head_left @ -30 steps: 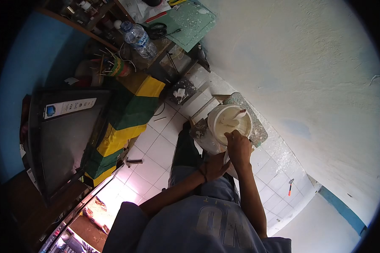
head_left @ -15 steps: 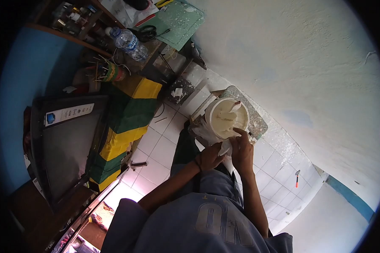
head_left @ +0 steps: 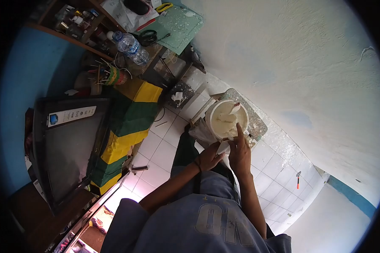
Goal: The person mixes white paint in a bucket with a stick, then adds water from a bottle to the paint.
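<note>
- White flexible piece (head_left: 224, 148): between the hands, at 6 o'clock of the bucket (head_left: 208, 118), presumably for short reach.
- Left hand (head_left: 210, 157): fingers closed on its 9 o'clock side, probably steadying thin material.
- Right hand (head_left: 240, 156): against its 3 o'clock side, index finger extended toward 12; pinch unclear.
- Orientation: visible part tapers toward 1 o'clock; full long axis hidden.

A clear bottle (head_left: 131, 48) is located near a green board (head_left: 180, 28); an orange-handled hammer (head_left: 298, 181) lies on the tiled floor (head_left: 271, 170).
</note>
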Tool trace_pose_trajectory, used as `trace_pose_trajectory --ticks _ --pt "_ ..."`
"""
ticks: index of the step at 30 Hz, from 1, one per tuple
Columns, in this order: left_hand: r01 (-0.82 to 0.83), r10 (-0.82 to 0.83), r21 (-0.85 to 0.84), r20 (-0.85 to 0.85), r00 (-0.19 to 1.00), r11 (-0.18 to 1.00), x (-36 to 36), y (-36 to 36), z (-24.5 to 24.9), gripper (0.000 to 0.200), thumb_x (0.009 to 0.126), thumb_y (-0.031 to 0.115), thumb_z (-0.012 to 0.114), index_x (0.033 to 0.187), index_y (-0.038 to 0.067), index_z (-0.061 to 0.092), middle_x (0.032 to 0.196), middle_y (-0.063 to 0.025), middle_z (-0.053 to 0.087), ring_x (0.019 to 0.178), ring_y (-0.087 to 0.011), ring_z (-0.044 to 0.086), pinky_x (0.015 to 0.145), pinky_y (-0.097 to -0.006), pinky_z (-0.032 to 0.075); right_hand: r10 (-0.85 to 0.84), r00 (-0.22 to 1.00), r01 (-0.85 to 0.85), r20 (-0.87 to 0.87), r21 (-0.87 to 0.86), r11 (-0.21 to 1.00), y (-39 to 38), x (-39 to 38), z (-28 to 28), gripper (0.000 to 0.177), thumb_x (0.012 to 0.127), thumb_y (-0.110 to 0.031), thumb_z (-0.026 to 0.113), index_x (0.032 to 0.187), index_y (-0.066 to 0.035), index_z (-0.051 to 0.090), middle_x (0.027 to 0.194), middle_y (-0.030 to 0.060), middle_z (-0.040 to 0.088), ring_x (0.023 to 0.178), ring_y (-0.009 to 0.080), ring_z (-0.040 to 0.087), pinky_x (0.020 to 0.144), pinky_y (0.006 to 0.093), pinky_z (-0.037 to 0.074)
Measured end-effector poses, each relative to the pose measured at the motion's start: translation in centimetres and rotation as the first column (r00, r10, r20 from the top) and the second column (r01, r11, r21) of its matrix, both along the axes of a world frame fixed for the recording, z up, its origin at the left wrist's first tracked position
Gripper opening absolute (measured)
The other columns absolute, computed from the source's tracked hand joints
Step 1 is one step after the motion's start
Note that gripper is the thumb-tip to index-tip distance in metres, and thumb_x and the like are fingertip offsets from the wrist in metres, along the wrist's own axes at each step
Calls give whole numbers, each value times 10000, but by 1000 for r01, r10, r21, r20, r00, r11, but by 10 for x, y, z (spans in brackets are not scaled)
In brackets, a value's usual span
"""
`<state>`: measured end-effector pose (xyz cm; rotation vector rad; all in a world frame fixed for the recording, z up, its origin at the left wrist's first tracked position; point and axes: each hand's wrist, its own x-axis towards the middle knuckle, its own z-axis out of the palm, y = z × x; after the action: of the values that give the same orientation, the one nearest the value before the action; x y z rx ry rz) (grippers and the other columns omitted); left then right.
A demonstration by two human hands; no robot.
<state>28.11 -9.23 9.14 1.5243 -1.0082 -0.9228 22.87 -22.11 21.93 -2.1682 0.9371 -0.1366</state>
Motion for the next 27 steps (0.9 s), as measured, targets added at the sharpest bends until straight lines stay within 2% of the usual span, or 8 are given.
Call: trace_pose_trajectory --ticks 3,5,14,17,19,23,26,27 --pt "-41 41 14 -28 999 999 -1 -2 -1 407 919 225 535 1250 -2 469 1184 -223 521 1103 -386 511 956 -425 407 86 996 -78 38 -176 981 2 -1 -8 601 860 19 549 1421 -92 366 802 102 616 768 296 619 784 400 478" --pt "-53 54 -29 13 998 998 2 -5 -3 426 925 246 535 1266 1 462 1217 -218 512 1132 -383 499 980 -428 390 72 993 -55 92 -184 981 3 -2 -10 591 855 32 549 1409 -91 384 810 100 631 785 283 622 808 391 471" --pt "-53 66 134 -91 994 990 -7 17 12 612 803 323 732 1276 39 467 1176 -146 528 945 -248 579 742 -353 500 21 986 -2 166 -112 994 0 -42 -13 552 841 88 558 1357 -65 433 881 97 692 854 225 657 800 334 505" --pt "19 4 209 -112 994 978 -13 25 13 679 773 341 768 1301 40 464 1195 -121 532 1017 -200 583 742 -301 515 87 970 -52 227 -158 986 -4 -56 -7 522 800 117 566 1295 -18 472 899 103 693 870 246 658 807 343 502" --pt "-14 53 181 -211 976 983 -18 26 15 683 773 329 770 1311 63 445 1212 -111 526 1062 -211 571 823 -321 504 159 936 -96 315 -208 973 -10 -61 -4 551 731 159 564 1258 7 509 879 120 670 837 278 632 746 370 499" --pt "-50 136 183 -495 858 982 -24 24 23 692 799 288 754 1353 91 388 1298 -90 494 1193 -215 517 935 -347 476 289 894 -204 342 -262 943 -26 -71 -6 502 718 161 579 1194 11 531 871 106 680 820 285 634 745 369 497" --pt "-36 102 107 -710 696 994 -31 20 20 662 846 141 689 1393 80 323 1391 -104 399 1281 -243 433 1019 -383 408 271 895 -167 353 -299 940 -40 -83 3 416 738 150 585 1126 5 547 877 103 683 818 276 638 734 363 509" --pt "-64 109 89 -718 687 994 -33 19 19 640 856 126 672 1391 76 326 1390 -107 406 1280 -240 435 1025 -384 400 264 895 -153 359 -309 939 -46 -87 7 399 743 149 585 1112 3 550 879 102 684 818 273 639 732 363 512"
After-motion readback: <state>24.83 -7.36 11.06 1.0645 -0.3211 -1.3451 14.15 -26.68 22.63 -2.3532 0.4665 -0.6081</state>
